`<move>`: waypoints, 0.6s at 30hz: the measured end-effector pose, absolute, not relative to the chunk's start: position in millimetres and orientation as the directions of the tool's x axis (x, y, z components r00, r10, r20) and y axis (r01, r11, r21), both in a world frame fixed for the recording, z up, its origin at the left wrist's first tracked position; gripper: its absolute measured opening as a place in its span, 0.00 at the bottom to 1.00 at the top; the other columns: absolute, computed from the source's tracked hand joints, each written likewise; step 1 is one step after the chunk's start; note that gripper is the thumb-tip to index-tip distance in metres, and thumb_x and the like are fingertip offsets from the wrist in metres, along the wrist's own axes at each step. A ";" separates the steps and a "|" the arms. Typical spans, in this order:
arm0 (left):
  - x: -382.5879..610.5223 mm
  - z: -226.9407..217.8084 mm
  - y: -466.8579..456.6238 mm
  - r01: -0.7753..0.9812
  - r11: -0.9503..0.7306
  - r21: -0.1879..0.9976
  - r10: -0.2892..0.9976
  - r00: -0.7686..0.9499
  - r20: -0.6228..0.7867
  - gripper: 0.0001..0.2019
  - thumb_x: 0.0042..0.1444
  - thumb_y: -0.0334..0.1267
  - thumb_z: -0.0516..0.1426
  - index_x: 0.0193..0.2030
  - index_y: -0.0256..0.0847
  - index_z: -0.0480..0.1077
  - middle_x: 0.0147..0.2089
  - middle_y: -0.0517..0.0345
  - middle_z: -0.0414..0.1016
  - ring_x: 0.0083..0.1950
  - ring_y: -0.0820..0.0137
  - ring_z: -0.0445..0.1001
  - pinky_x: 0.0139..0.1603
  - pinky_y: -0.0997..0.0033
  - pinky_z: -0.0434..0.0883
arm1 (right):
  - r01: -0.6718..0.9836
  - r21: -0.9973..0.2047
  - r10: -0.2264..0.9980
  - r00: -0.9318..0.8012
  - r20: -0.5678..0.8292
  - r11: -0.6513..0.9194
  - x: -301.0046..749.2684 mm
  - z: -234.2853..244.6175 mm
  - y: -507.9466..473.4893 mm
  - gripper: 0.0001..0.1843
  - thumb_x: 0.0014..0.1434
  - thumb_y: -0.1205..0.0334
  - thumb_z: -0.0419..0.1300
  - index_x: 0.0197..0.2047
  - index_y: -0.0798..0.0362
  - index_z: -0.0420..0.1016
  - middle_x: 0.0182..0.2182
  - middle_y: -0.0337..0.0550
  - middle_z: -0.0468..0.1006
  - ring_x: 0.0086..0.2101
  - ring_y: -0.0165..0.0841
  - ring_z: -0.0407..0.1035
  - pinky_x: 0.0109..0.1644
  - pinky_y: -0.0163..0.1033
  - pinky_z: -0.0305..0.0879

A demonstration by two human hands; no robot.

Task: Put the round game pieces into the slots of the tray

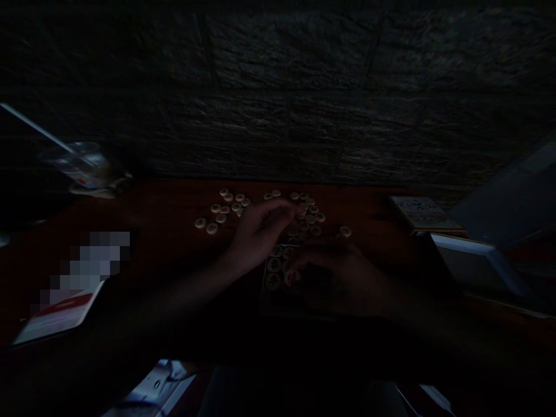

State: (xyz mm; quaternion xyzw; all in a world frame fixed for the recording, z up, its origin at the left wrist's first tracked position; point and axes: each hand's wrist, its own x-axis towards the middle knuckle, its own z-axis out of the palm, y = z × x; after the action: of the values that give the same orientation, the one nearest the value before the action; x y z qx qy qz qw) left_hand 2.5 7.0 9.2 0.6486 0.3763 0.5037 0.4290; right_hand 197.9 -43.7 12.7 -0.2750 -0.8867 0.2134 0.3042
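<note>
Round wooden xiangqi pieces (pixel 221 218) with carved characters lie scattered at the back of a dark reddish table (pixel 160 226). My left hand (pixel 263 229) reaches over the right-hand cluster, its fingers curled in toward the thumb. Its fingertips are close to several pieces, and dimness hides what they hold, if anything. Nearer to me lies a shallow box (pixel 263 295) with pieces in rows at its left side. Over this box my right hand (pixel 343 269) is bent, blurred and dark, its fingertips on a xiangqi piece with a red character (pixel 292 278).
A clear plastic cup (pixel 87 165) with a straw stands at the back left. A card or booklet (pixel 65 313) lies at the left. To the right are a small printed box (pixel 423 211) and an open lid or tray (pixel 469 266). A stone wall (pixel 278 116) borders the table's back.
</note>
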 end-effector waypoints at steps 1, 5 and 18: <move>2.6 8.8 7.1 0.055 -0.347 0.936 0.919 0.218 0.328 0.09 0.63 0.43 0.61 0.39 0.41 0.82 0.34 0.56 0.84 0.36 0.67 0.83 0.37 0.70 0.77 | 0.356 -0.529 0.603 -0.677 0.422 0.770 196.8 12.6 -44.5 0.09 0.57 0.69 0.69 0.42 0.50 0.80 0.38 0.40 0.84 0.39 0.34 0.78 0.44 0.38 0.72; 3.2 8.0 7.4 0.054 -0.359 0.932 0.913 0.229 0.338 0.09 0.64 0.41 0.61 0.39 0.41 0.81 0.33 0.56 0.84 0.36 0.68 0.83 0.37 0.72 0.77 | 0.370 -0.480 0.571 -0.724 0.386 0.795 195.9 10.5 -44.2 0.09 0.56 0.69 0.71 0.41 0.52 0.81 0.38 0.41 0.83 0.40 0.35 0.77 0.43 0.39 0.70; 2.3 11.5 3.4 0.027 -0.368 0.929 0.894 0.283 0.346 0.09 0.62 0.39 0.61 0.38 0.40 0.82 0.32 0.55 0.84 0.35 0.69 0.82 0.37 0.72 0.76 | 0.398 -0.438 0.550 -0.776 0.307 0.806 198.9 5.5 -41.9 0.08 0.60 0.68 0.71 0.44 0.51 0.84 0.41 0.42 0.84 0.41 0.35 0.77 0.43 0.38 0.69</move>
State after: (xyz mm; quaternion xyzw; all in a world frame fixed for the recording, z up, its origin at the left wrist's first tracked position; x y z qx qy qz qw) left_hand 2.3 3.4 11.5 0.6672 0.3454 0.4890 0.4433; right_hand 198.9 -41.9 5.5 -0.2562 -0.9256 0.1774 0.2149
